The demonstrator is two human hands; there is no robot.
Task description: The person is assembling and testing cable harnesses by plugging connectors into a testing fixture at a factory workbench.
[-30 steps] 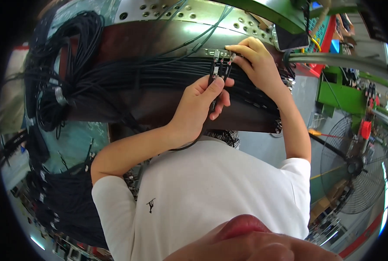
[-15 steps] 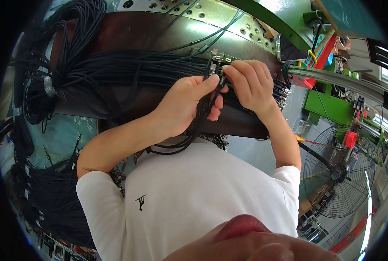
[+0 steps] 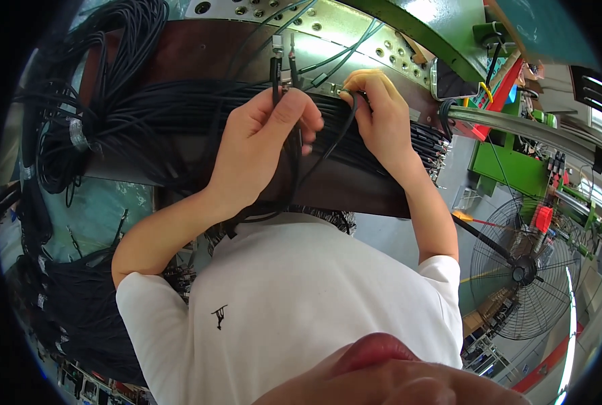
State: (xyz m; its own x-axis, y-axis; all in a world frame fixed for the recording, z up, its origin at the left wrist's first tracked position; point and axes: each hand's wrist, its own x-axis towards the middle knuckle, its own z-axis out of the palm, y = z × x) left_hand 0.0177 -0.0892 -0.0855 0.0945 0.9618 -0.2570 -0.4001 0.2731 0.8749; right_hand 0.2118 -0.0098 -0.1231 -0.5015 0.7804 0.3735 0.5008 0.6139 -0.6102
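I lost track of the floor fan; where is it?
In the head view, the floor fan stands at the lower right, beyond the right hand, below the green machine frame.

White short-sleeved shirt [image 3: 301, 304] with small dark chest emblem [image 3: 220, 316].

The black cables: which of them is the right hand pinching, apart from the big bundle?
The single thin black cable pinched by the right hand; it curves down alone across the bundle of black cables lying flat on the bench.
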